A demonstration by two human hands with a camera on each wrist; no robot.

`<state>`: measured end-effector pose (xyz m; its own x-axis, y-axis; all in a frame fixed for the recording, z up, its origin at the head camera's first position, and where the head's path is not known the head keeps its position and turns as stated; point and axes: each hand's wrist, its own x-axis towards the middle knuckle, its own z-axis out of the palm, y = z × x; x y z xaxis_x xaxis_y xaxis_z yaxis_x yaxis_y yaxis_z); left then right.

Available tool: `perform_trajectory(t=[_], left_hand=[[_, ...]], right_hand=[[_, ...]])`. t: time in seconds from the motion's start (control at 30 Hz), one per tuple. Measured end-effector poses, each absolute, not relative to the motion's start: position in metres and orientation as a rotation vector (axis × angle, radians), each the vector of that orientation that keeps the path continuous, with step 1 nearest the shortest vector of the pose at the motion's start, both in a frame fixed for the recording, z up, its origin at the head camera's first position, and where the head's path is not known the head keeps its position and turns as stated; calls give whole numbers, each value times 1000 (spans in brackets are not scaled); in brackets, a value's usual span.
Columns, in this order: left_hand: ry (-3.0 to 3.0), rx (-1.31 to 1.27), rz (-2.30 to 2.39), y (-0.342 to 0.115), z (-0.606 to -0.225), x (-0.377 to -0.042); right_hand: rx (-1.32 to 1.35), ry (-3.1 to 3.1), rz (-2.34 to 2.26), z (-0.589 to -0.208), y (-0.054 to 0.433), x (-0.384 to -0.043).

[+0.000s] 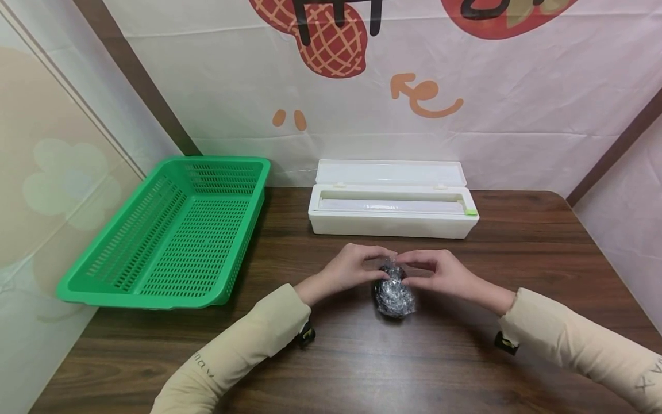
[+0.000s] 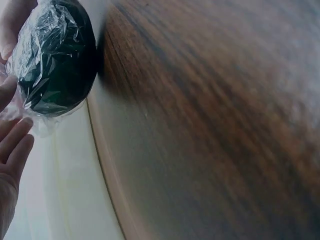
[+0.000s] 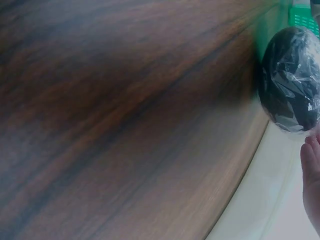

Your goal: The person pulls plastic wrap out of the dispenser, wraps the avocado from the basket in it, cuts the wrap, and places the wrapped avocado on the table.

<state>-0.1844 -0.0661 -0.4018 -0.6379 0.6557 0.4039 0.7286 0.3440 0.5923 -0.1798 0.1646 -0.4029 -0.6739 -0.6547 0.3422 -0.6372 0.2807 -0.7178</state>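
A dark, egg-shaped item wrapped in crinkled clear cling film sits on the wooden table between the two hands. It looks greenish black in the left wrist view and nearly black in the right wrist view. From its left, the left hand pinches the film at the far end of the item with thumb and fingertips. The right hand does the same from the right, fingers bent and thumb against the gathered cling film. Fingertips of both hands almost meet over the wrap.
Behind the hands stands a white cling film dispenser box, its lid raised and a roll inside. A green perforated basket takes up the left side of the table. A printed cloth hangs behind.
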Motion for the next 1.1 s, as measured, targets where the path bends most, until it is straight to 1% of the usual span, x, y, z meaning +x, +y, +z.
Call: perform_trajectory(t=[0.2, 0.6, 0.9, 1.1], left_hand=[[-2434, -1414, -1047, -67, -398, -178], [-2628, -1607, -748, -74, -396, -166], [-2613, -1606, -766, -76, -399, -170], [-2666, -1580, -773, -79, -400, -173]], right_hand=[[-1397, 2581, -1248, -406, 166, -177], [-1465, 2705, -1103, -409, 169, -172], [-1647, 2752, -1080, -409, 169, -167], [-1658, 2666, -909, -408, 172, -162]])
